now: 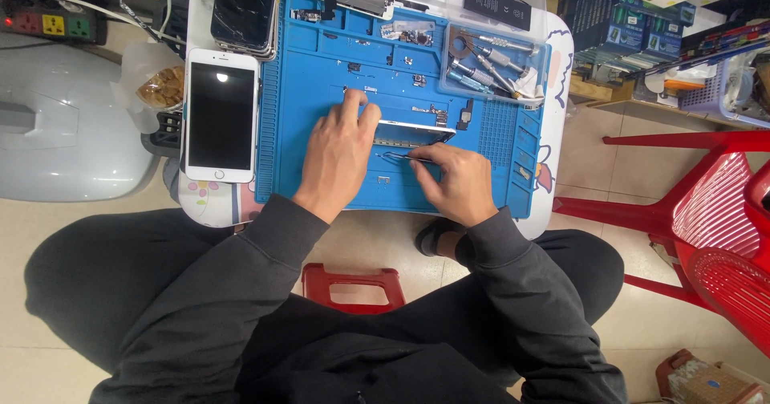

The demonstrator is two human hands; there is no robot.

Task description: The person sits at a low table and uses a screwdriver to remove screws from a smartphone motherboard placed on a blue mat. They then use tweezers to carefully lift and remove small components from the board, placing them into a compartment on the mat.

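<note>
blue mat (321, 187): matt rubbery | phone frame (413, 131): shiny metal | tweezers (397, 157): metal

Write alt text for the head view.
Left hand steadies an opened phone body on a blue repair mat while right hand works tweezers into it. A white phone lies left.
</note>
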